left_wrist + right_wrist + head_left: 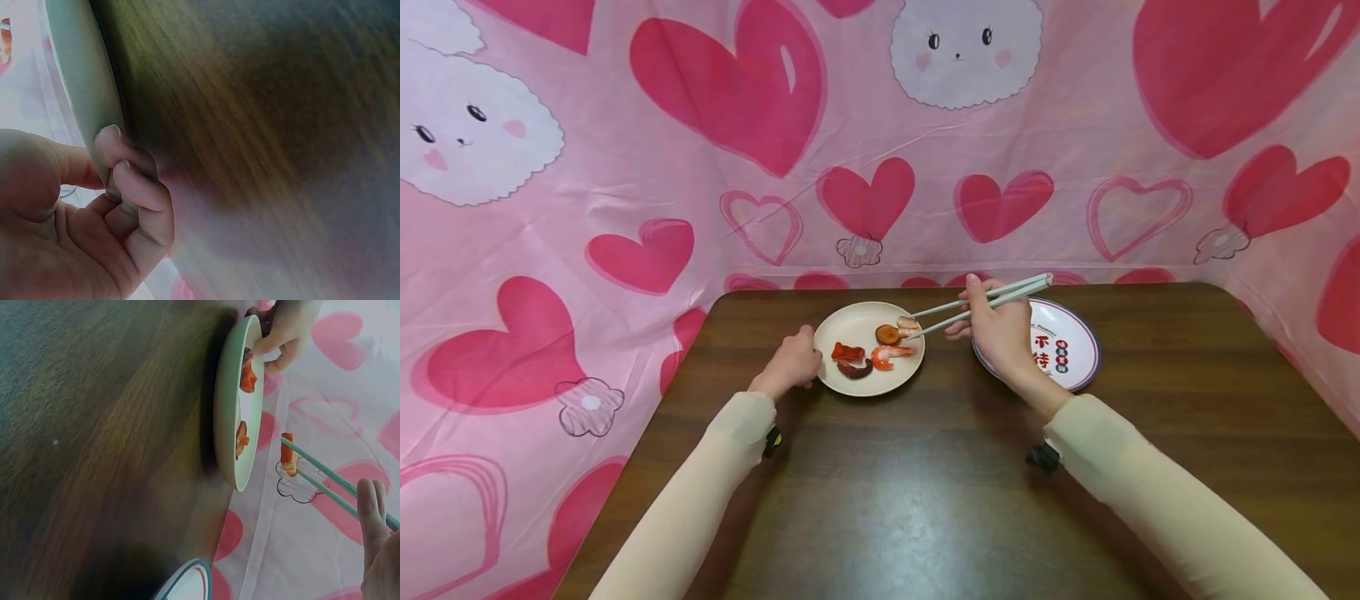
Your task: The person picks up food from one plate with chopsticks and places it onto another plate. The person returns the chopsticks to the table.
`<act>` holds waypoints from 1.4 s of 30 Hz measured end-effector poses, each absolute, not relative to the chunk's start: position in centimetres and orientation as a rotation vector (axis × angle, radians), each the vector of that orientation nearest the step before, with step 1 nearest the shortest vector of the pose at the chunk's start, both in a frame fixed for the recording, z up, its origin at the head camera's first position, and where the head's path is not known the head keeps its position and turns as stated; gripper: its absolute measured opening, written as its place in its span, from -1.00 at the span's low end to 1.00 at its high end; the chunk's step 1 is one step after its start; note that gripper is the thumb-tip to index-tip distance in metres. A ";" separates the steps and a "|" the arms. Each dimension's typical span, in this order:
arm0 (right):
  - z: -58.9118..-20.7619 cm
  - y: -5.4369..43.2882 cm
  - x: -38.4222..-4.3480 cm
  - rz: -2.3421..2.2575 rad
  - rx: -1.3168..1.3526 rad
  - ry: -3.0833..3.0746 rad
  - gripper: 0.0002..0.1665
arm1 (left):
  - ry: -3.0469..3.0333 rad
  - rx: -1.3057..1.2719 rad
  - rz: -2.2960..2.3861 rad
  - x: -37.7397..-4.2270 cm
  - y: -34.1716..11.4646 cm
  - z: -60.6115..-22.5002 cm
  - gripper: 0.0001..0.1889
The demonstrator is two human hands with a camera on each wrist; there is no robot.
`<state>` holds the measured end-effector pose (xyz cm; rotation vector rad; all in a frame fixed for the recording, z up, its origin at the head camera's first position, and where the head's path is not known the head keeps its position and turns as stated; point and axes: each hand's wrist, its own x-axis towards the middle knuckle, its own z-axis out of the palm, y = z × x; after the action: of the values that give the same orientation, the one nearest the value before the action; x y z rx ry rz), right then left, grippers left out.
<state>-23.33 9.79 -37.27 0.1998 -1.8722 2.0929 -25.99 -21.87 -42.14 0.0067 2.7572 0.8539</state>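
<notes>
My left hand pinches the left rim of a cream plate; in the left wrist view, the thumb and curled fingers meet at its edge. My right hand holds pale green chopsticks. Their tips grip a striped pinkish-white piece of food, which in the right wrist view hangs above the plate's level. On the plate lie an orange shrimp, a round brown slice, a red piece and a dark curled tentacle.
A white plate with a blue rim and red lettering stands at the right, partly hidden behind my right hand. Both plates are on a dark wooden table. A pink heart-patterned cloth hangs behind and at both sides.
</notes>
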 end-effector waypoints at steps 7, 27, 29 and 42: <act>-37.4 9.1 -23.6 2.097 0.197 -1.918 -0.43 | 2.760 0.016 0.844 -25.9 -21.8 -42.1 -0.68; -38.1 6.1 -24.8 2.123 0.145 -1.958 -0.46 | 2.777 0.021 0.827 -26.1 -21.9 -42.2 -0.68; -38.3 5.8 -25.0 2.114 0.134 -1.975 -0.47 | 2.779 0.023 0.824 -26.1 -22.0 -42.3 -0.68; -38.9 3.9 -25.7 2.103 0.109 -1.978 -0.50 | 2.796 0.020 0.801 -26.0 -21.8 -42.0 -0.68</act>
<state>-25.74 3.91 -38.94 0.1093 -1.9777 2.1028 -26.03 -21.79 -42.01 0.0201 2.7958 0.8008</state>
